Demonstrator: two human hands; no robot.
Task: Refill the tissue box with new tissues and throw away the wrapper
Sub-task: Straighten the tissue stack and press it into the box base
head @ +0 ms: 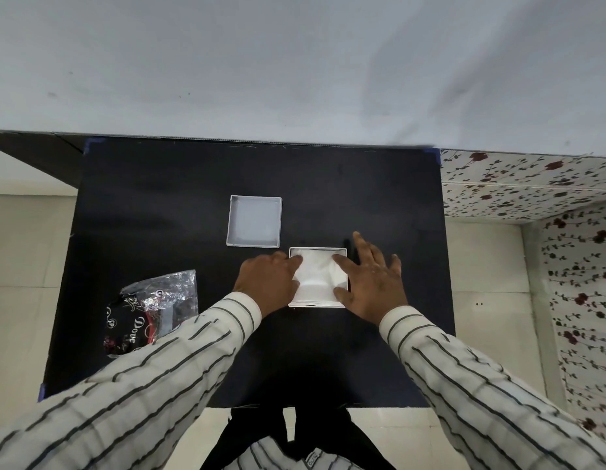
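Near the middle of the frame, the white tissue box (317, 301) sits on the black table (159, 205) — full of tissues (316, 274). The left hand (266, 283) and right hand (371, 281) press flat on them, fingers spread, gripping nothing. The crinkly wrapper (152, 310) lies at lower left — the lid (254, 221) just above.

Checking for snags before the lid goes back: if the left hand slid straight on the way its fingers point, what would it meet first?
The left hand points rightward over the tissues in the box; it would likely meet the right hand first, though height is unclear.
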